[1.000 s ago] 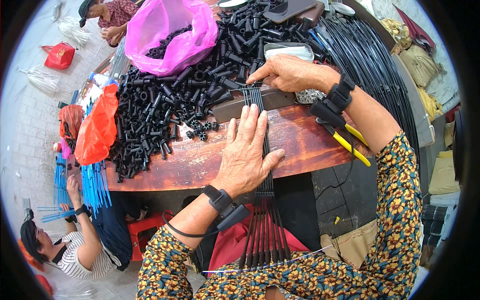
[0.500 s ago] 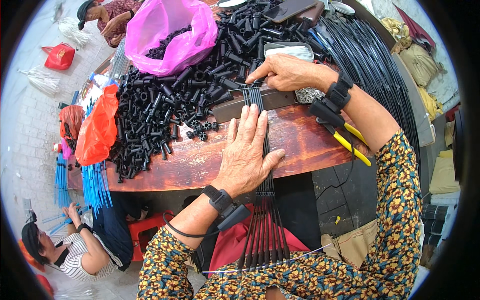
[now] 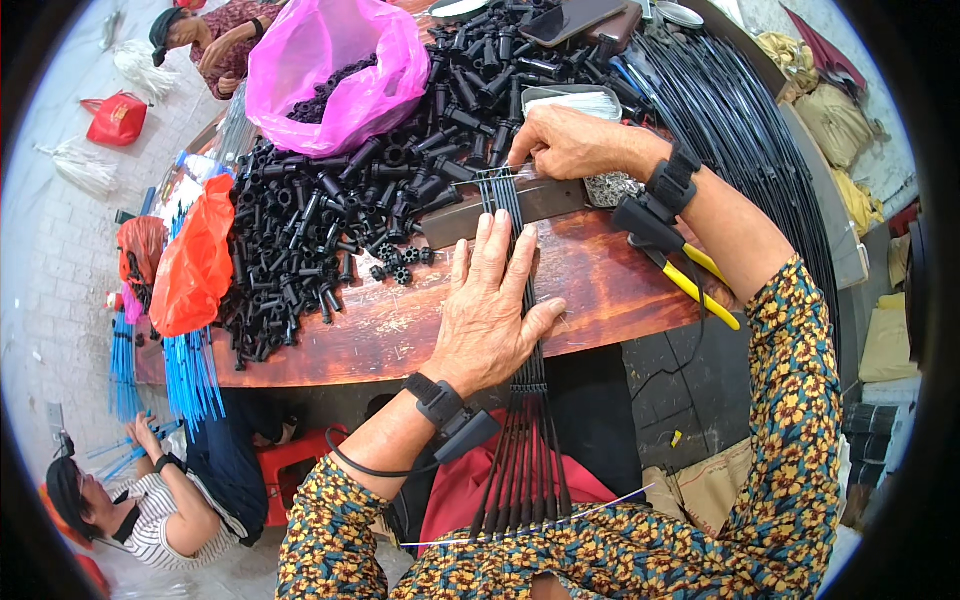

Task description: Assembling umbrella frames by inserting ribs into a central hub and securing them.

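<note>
Black rods [image 3: 529, 374] are partly covered by the spread left hand [image 3: 484, 328]; whether their far ends are pinched by the right hand [image 3: 566, 143] cannot be told.

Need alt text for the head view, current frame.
A person's left hand lies flat on a row of thin black rods over a wooden table; the right hand is at their far ends. Beyond sit heaped black tubular parts and an open pink bag, with a yellow-handled tool at right.
</note>
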Action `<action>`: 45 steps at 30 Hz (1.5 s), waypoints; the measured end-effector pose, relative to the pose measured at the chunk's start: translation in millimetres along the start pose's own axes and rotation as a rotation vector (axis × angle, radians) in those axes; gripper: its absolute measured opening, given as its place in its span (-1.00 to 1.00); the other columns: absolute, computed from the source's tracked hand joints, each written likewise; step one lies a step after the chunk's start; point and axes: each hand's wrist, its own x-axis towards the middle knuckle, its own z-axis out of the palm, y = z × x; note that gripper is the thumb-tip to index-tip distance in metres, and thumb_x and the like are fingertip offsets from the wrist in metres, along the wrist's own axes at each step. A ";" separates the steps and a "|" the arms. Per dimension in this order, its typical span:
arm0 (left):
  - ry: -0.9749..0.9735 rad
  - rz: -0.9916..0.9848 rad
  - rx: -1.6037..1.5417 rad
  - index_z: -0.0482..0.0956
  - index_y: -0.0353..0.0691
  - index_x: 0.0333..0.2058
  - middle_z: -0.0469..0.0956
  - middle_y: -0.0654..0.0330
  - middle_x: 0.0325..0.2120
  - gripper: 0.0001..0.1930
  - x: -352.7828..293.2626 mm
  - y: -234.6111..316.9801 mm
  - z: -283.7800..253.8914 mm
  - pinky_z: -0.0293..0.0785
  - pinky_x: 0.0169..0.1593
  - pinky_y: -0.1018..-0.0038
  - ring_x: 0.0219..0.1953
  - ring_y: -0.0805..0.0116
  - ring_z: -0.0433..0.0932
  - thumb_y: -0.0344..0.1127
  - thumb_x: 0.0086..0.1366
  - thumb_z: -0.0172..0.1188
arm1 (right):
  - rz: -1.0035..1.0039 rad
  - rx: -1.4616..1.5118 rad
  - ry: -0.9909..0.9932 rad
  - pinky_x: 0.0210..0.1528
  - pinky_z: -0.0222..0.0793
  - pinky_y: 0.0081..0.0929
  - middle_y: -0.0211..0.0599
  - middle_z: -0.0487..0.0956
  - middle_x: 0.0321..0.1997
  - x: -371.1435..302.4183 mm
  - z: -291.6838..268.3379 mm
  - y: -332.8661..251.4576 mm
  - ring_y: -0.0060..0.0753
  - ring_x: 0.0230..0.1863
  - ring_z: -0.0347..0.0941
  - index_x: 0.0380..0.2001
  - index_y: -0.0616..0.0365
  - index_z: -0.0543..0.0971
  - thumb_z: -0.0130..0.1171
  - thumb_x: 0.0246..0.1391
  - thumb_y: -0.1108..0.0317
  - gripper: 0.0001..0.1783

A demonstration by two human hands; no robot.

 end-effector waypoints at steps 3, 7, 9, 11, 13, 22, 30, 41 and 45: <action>-0.002 -0.001 0.000 0.13 -0.26 0.32 -0.05 -0.19 0.35 -0.21 -0.6 -1.2 0.9 -0.16 0.39 0.04 0.42 -0.09 -0.10 0.08 0.26 0.13 | 0.008 0.022 0.003 -0.29 0.45 -0.31 0.07 0.63 -0.41 2.0 1.1 -1.0 -0.10 -0.40 0.57 -0.27 0.29 0.67 0.00 -0.28 0.56 -0.58; 0.002 0.001 0.004 0.13 -0.25 0.32 -0.05 -0.19 0.35 -0.21 -0.6 -1.5 1.8 -0.16 0.39 0.03 0.41 -0.10 -0.10 0.08 0.25 0.14 | 0.065 0.003 -0.030 -0.27 0.47 -0.32 0.08 0.64 -0.39 2.0 -2.9 -7.7 -0.12 -0.38 0.59 -0.25 0.29 0.67 0.00 -0.30 0.56 -0.56; 0.002 0.000 0.005 0.13 -0.25 0.32 -0.05 -0.19 0.35 -0.21 -0.5 -1.3 2.0 -0.16 0.39 0.03 0.41 -0.11 -0.10 0.08 0.25 0.14 | 0.072 0.008 -0.042 -0.27 0.47 -0.32 0.07 0.64 -0.39 2.0 -2.2 -6.3 -0.11 -0.38 0.59 -0.25 0.29 0.67 0.00 -0.31 0.56 -0.55; 0.003 0.003 0.003 0.13 -0.25 0.32 -0.04 -0.19 0.35 -0.21 0.0 -0.7 2.4 -0.16 0.39 0.02 0.41 -0.11 -0.10 0.07 0.25 0.14 | 0.040 0.033 0.001 -0.27 0.47 -0.33 0.07 0.64 -0.40 0.5 0.3 -3.0 -0.13 -0.39 0.59 -0.26 0.29 0.67 0.01 -0.31 0.57 -0.56; 0.001 0.001 0.005 0.12 -0.24 0.32 -0.05 -0.19 0.35 -0.21 -0.3 -0.9 2.3 -0.16 0.38 0.02 0.41 -0.12 -0.09 0.08 0.25 0.14 | 0.021 0.035 0.021 -0.27 0.47 -0.33 0.08 0.64 -0.40 0.0 2.5 -2.4 -0.13 -0.39 0.59 -0.27 0.29 0.67 0.01 -0.32 0.58 -0.56; -0.003 -0.008 0.012 0.14 -0.22 0.31 -0.04 -0.20 0.35 -0.22 0.1 -0.2 4.5 -0.17 0.38 -0.04 0.41 -0.12 -0.10 0.09 0.24 0.15 | 0.008 0.004 0.046 -0.29 0.45 -0.27 0.10 0.62 -0.43 1.7 6.5 3.9 -0.06 -0.43 0.56 -0.30 0.30 0.67 0.00 -0.34 0.58 -0.58; -0.032 -0.020 0.017 0.12 -0.20 0.32 -0.06 -0.19 0.35 -0.22 0.7 -1.3 4.3 -0.19 0.38 -0.01 0.41 -0.13 -0.13 0.11 0.26 0.12 | -0.013 0.040 0.059 -0.35 0.44 -0.27 0.10 0.61 -0.46 1.5 7.4 6.2 -0.09 -0.48 0.55 -0.27 0.27 0.67 -0.01 -0.34 0.58 -0.55; -0.041 -0.007 0.048 0.10 -0.20 0.34 -0.08 -0.19 0.36 -0.23 0.2 1.5 1.4 -0.18 0.39 0.05 0.42 -0.12 -0.14 0.06 0.28 0.11 | 0.111 -0.011 -0.055 -0.32 0.47 -0.29 0.04 0.65 -0.43 1.4 -4.3 -13.8 -0.11 -0.39 0.61 -0.38 0.36 0.67 0.07 -0.33 0.57 -0.66; -0.047 -0.012 0.043 0.10 -0.20 0.34 -0.09 -0.19 0.36 -0.23 0.3 2.2 2.2 -0.17 0.39 0.05 0.42 -0.13 -0.14 0.04 0.28 0.11 | 0.089 -0.001 -0.066 -0.28 0.47 -0.27 0.04 0.65 -0.39 1.6 0.2 -4.7 -0.11 -0.33 0.61 -0.32 0.34 0.67 0.08 -0.30 0.58 -0.65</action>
